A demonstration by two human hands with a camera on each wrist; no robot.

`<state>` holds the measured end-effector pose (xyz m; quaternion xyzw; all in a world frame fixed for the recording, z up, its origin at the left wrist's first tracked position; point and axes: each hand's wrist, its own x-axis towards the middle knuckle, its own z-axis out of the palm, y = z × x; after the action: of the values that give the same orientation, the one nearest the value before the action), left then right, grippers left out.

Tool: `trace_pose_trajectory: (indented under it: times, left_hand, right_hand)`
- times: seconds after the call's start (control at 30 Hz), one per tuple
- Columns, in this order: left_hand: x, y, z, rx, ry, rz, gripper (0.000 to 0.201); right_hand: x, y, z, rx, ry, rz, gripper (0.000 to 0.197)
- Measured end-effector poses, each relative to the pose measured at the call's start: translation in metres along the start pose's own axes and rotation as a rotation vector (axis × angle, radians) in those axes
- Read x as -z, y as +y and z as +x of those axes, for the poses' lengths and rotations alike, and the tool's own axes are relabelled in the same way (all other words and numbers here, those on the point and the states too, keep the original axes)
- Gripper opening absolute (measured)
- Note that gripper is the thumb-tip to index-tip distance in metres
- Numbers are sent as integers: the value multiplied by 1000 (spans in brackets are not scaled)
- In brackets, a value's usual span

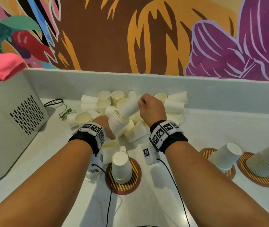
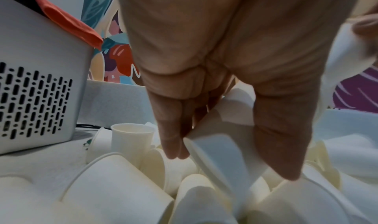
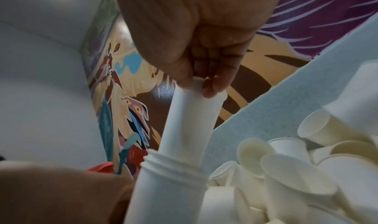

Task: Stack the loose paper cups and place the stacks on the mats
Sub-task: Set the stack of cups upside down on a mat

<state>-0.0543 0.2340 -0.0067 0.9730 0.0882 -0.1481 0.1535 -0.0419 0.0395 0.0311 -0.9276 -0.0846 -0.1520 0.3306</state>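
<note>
A heap of loose white paper cups [image 1: 101, 104] lies against the back wall of the white counter. My left hand [image 1: 105, 126] grips a short nested stack of cups [image 1: 116, 122], its mouth tilted up to the right; the same stack [image 2: 223, 148] shows between thumb and fingers. My right hand [image 1: 150, 107] pinches the base of a single cup [image 1: 129, 106] whose lower end sits in the stack's mouth; the cup [image 3: 190, 122] enters the stack [image 3: 169, 187]. Three round striped mats [image 1: 124, 185] each carry an upside-down stack: near centre [image 1: 121, 164], right [image 1: 225, 155], far right [image 1: 268, 161].
A grey vented appliance [image 1: 14, 118] with a pink cloth [image 1: 1, 64] on it stands at the left. Thin cables [image 1: 65, 110] lie beside it. The counter's back wall [image 1: 212, 90] rises behind the heap. Wrist-camera cords [image 1: 109, 199] hang from both wrists.
</note>
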Motion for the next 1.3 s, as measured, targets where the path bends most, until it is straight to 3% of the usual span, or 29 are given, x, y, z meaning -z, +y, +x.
trace_pose_trajectory:
  times: [0.17,0.27,0.37,0.47,0.6,0.73,0.83,0.9,1.03,1.2,1.3]
  left_hand:
    - [4,7,4,-41,30,-57,69]
    - [4,2,6,-30,40,-50,69]
    - [5,-1,7,-31,34,-8,63]
    - [5,-2,7,-28,19,50,59]
    - [6,-5,9,-14,-16,65,58]
    - [5,-8,11,19,-48,116,59]
    - [4,-5,12,25,-61,136,56]
    - [3,-1,14,15,-69,110,57]
    - [3,5,18,-4,-39,35,64]
    - [2,-2,21,-9,15,-26,62]
    - [0,-4,22,-57,33,-90,69]
  right_hand:
    - [-15,-9,-3,48,-208,161,26]
    - [-24,11,1,-81,-208,70,32]
    - [-42,40,-5,-259,-390,-82,31]
    - [-67,63,-17,-409,-554,-35,22]
    - [-73,64,-21,-445,-496,46,22]
    - [-46,44,-1,-307,-340,-66,23]
    - [-22,23,15,-203,-127,-36,29]
    - [-12,6,19,-136,-80,11,29]
    - [-8,-16,16,-49,-211,59,23]
    - [-10,-7,20,-138,-234,213,15]
    - [-14,-10,20,-145,-367,307,12]
